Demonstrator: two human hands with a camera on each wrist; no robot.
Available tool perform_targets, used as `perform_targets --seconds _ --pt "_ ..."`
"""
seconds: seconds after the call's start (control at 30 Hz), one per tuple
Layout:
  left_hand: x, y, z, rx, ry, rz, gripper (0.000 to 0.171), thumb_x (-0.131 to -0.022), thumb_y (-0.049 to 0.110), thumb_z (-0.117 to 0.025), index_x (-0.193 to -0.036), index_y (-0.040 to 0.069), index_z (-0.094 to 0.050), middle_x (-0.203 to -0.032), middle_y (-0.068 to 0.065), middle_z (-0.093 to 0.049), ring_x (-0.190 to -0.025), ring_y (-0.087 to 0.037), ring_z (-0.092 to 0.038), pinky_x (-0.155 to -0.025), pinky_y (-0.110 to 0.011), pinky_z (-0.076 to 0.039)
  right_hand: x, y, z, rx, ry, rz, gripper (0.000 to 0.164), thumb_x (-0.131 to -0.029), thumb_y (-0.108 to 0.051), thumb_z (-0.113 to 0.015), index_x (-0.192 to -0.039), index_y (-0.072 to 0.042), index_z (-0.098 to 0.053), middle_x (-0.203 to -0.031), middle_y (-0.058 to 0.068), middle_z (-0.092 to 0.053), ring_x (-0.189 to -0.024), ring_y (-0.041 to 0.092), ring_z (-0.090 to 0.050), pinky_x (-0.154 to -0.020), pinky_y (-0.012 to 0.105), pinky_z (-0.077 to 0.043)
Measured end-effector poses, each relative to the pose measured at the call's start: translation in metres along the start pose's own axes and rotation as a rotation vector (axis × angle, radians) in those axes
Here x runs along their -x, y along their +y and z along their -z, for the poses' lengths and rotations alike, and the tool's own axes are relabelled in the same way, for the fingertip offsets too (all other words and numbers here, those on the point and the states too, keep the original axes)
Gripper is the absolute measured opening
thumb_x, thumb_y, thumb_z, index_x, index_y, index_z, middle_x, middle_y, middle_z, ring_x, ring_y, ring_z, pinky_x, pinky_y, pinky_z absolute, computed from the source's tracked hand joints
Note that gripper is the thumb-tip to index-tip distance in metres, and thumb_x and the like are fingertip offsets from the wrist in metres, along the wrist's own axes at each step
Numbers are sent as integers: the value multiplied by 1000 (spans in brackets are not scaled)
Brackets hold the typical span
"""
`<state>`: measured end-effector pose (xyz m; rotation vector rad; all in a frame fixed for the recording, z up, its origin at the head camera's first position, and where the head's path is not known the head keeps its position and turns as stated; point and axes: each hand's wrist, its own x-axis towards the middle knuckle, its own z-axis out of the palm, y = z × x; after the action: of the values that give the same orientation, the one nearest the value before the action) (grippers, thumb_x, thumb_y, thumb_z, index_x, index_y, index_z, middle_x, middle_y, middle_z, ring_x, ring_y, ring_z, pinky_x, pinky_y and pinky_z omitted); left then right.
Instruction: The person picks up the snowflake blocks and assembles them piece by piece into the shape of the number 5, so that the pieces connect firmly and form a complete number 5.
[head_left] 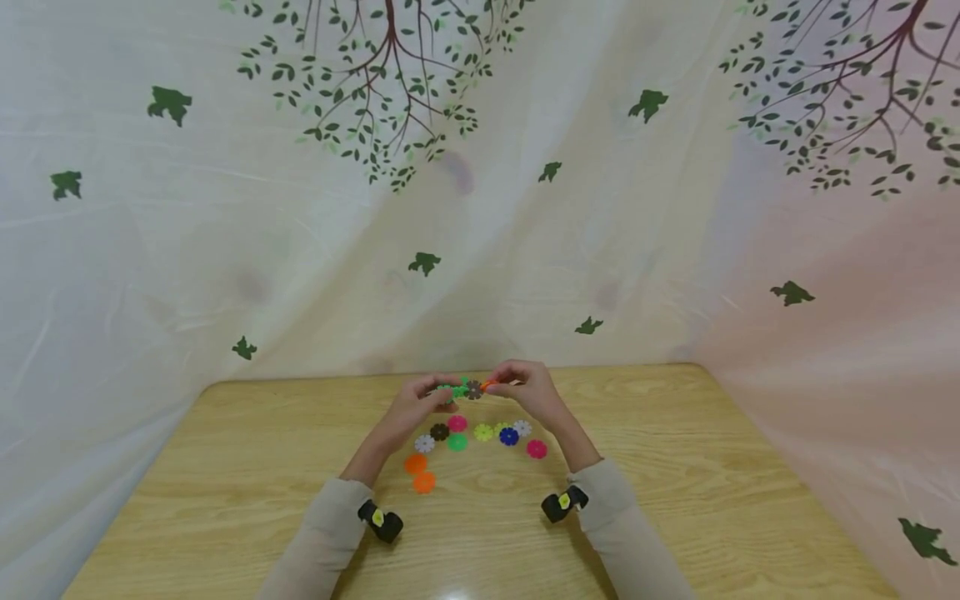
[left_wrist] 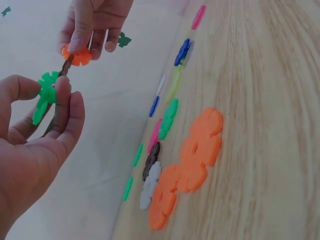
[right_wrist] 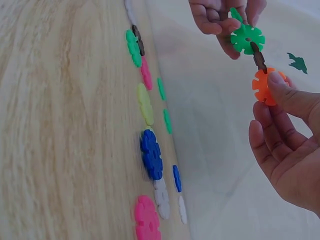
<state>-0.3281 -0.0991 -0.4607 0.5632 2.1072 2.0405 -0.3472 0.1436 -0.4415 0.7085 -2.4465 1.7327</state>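
Over the far part of the table, both hands hold a small chain of slotted plastic discs. My left hand (head_left: 411, 410) pinches green discs (right_wrist: 248, 38), one set at an angle to another, between thumb and fingers. A brown disc (right_wrist: 259, 59) is slotted edge-on between the green and the orange. My right hand (head_left: 531, 392) pinches the orange disc (right_wrist: 261, 87) under its thumb, its other fingers loosely bent behind. In the left wrist view the brown disc (left_wrist: 65, 66) meets the orange disc's edge.
Loose discs lie below the hands: two orange ones (head_left: 424, 482), a white one (head_left: 424, 443), a brown one (head_left: 439, 432), a light green one (head_left: 457, 442), yellow (head_left: 483, 432), blue (head_left: 509, 436) and pink ones (head_left: 536, 449). A printed curtain (head_left: 495, 292) hangs behind the wooden table (head_left: 675, 500).
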Motion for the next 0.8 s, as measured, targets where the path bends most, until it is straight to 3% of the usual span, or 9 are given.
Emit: perform_targets --seconds 0.27,0.4,0.6,0.7,0.8 --pt "1 4 -2 -12 -30 -9 35 -106 11 -44 -133 -4 -60 -130 -22 -61 -101 -27 -64 -100 -45 -57 1 -1 -5 4 -9 1 11 -90 -9 -78 -97 -2 -75 -96 15 -73 -84 12 -65 -74 26 -56" --pt "3 4 -2 -43 -42 -27 37 -104 10 -55 -140 -1 -56 -128 -24 -63 -103 -25 -68 -101 -52 -55 1 -3 -7 4 -9 14 10 -90 -10 -78 -97 -3 -75 -95 15 -73 -83 11 -65 -73 24 -55" --pt "4 1 -3 -61 -56 -29 49 -97 13 -71 -141 0 -56 -129 -21 -65 -115 -43 -66 -99 -57 -54 3 -5 -10 10 -26 35 11 -90 -11 -77 -98 -3 -75 -95 15 -73 -81 11 -65 -73 28 -57" --pt "4 0 -4 -63 -36 -21 48 -96 14 -72 -140 1 -58 -128 -19 -66 -113 -41 -67 -98 -57 -55 4 -6 -11 2 -36 39 12 -91 -12 -77 -98 -3 -75 -95 16 -73 -81 13 -65 -75 33 -58" --pt "5 1 -4 -62 -13 -8 45 -95 15 -74 -137 5 -61 -127 -17 -67 -111 -38 -68 -99 -58 -55 4 -6 -12 -7 -38 37 12 -91 -12 -77 -99 -3 -75 -95 18 -73 -81 17 -65 -74 30 -58"
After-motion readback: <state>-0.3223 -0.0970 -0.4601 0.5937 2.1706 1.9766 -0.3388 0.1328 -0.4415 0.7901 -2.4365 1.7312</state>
